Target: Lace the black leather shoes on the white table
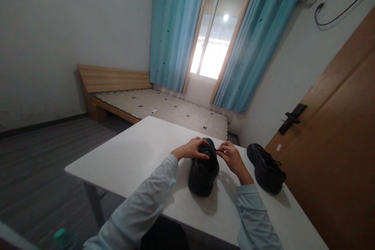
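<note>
A black lace-up shoe [203, 175] stands on the white table, its heel toward me and its toe toward the window. My left hand [193, 149] lies across the shoe's upper from the left, thumb near the ankle opening and fingers at the lacing. Pinched between the thumb and fingers of my right hand [230, 154] is a black shoelace [217, 150], held out at the shoe's right side. The fingertips of my left hand are partly lost against the dark shoe. A second black shoe [268, 170] sits apart, to the right of my right hand.
The white table [125, 160] reaches toward a low bed [181, 111], where a small white remote [153, 112] lies. A wooden door [331, 144] with a black handle is close on the right. A green-capped bottle [61, 236] stands at the lower left.
</note>
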Demonstrator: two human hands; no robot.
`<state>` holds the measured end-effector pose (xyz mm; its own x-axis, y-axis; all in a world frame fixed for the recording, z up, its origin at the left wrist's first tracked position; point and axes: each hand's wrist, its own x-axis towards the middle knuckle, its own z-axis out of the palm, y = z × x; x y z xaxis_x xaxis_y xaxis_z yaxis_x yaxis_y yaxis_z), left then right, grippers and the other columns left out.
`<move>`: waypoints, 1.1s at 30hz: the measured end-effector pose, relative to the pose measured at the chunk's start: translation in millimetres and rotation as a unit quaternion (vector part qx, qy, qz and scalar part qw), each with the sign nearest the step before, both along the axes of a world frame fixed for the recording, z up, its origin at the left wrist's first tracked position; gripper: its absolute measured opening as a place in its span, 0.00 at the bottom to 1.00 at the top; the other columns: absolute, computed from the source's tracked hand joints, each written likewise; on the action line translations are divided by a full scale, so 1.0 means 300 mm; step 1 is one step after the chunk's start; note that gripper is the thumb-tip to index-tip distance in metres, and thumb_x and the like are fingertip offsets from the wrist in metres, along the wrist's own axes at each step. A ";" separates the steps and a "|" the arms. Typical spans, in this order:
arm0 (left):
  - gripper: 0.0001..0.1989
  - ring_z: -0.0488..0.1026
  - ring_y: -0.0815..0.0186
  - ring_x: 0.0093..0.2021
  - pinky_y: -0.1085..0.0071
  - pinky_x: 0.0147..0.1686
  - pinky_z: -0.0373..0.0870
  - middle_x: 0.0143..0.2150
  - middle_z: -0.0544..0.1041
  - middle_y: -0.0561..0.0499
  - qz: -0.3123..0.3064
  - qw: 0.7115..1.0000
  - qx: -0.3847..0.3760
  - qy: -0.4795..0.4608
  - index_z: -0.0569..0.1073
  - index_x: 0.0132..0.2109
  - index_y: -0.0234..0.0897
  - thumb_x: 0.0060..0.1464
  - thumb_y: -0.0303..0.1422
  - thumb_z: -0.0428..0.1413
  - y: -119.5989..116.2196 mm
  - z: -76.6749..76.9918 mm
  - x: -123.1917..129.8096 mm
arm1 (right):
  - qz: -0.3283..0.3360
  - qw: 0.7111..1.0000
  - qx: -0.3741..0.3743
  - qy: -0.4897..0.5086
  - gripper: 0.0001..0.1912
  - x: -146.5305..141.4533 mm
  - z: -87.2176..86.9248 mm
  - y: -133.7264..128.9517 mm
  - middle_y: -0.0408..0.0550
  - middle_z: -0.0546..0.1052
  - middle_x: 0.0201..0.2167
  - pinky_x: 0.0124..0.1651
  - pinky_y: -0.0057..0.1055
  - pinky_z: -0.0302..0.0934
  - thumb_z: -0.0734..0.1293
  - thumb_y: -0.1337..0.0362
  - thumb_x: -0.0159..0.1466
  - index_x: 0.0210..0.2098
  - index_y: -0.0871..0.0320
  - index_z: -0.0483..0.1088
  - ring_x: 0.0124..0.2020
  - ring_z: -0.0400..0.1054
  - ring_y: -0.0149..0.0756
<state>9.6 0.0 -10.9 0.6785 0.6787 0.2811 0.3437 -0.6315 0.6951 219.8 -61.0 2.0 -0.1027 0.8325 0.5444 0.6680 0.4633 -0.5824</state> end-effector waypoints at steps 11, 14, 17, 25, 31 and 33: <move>0.30 0.64 0.58 0.51 0.62 0.54 0.61 0.49 0.67 0.45 -0.011 1.000 0.006 -0.006 0.69 0.52 0.39 0.41 0.42 0.63 -0.003 0.007 -0.004 | 0.013 0.999 -0.017 0.025 0.11 0.011 -0.007 0.001 0.52 0.68 0.38 0.31 0.36 0.70 0.68 0.55 0.54 0.24 0.57 0.70 0.36 0.67 0.39; 0.29 0.64 0.58 0.51 0.63 0.54 0.61 0.49 0.67 0.45 -0.006 1.000 0.012 -0.006 0.70 0.51 0.39 0.42 0.42 0.63 -0.004 0.008 -0.003 | 0.011 0.999 -0.012 0.031 0.10 0.006 -0.007 0.002 0.51 0.68 0.37 0.31 0.36 0.70 0.68 0.56 0.54 0.24 0.57 0.70 0.34 0.67 0.38; 0.29 0.64 0.58 0.51 0.63 0.54 0.61 0.49 0.67 0.45 -0.004 1.000 0.016 -0.006 0.69 0.52 0.39 0.42 0.41 0.63 -0.008 0.009 -0.001 | 0.006 1.000 -0.007 0.029 0.09 0.007 -0.008 0.003 0.50 0.68 0.36 0.31 0.35 0.70 0.67 0.58 0.54 0.24 0.57 0.68 0.31 0.67 0.35; 0.21 0.70 0.62 0.43 0.68 0.44 0.67 0.43 0.73 0.46 0.012 0.998 -0.020 -0.059 0.72 0.42 0.35 0.44 0.44 0.60 0.029 0.005 -0.033 | 0.008 0.999 -0.005 0.037 0.07 0.024 -0.016 0.006 0.50 0.70 0.36 0.32 0.34 0.68 0.66 0.61 0.54 0.25 0.57 0.66 0.28 0.68 0.34; 0.10 0.72 0.67 0.34 0.73 0.36 0.67 0.30 0.75 0.52 -0.023 0.992 -0.123 0.021 0.73 0.32 0.33 0.43 0.36 0.61 0.065 -0.003 -0.072 | 0.005 0.999 -0.022 0.031 0.06 0.022 -0.024 0.005 0.50 0.71 0.36 0.32 0.34 0.68 0.65 0.62 0.55 0.24 0.57 0.66 0.30 0.68 0.35; 0.07 0.71 0.67 0.34 0.73 0.37 0.66 0.30 0.74 0.52 -0.032 0.994 -0.107 0.023 0.72 0.31 0.33 0.45 0.32 0.59 0.061 -0.002 -0.070 | 0.005 0.999 -0.024 0.027 0.06 0.018 -0.024 0.003 0.50 0.71 0.35 0.32 0.34 0.68 0.65 0.62 0.55 0.24 0.57 0.66 0.31 0.68 0.35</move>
<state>-11.4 18.2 -11.5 0.7314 0.6741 0.1035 0.3413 -0.4932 0.8002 225.2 -60.2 -5.3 -0.0820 0.8567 0.5093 0.6302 0.4405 -0.6394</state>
